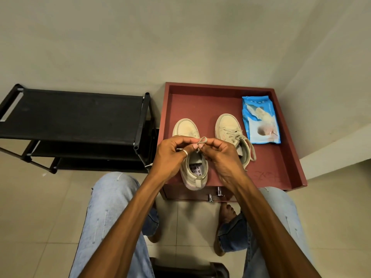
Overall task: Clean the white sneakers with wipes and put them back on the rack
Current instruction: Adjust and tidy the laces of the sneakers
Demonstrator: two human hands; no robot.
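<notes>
Two off-white sneakers stand toe-away on a dark red cabinet top [277, 167]. Over the left sneaker [193, 173], my left hand [172, 155] and my right hand [218, 157] pinch its lace [202, 140], which forms a small loop between the fingertips. My hands hide that shoe's tongue and eyelets. The right sneaker [228, 129] sits beside it, its laces loose and trailing toward the heel. A blue pack of wipes [260, 121] lies flat to the right of the shoes. The black shoe rack [76, 115] stands left of the cabinet, its top shelf bare.
The cabinet top has a raised rim, and two metal knobs [214, 194] stick out from its front. Walls close in behind and to the right. My knees in light jeans and my bare feet are on the tiled floor [40, 207] below.
</notes>
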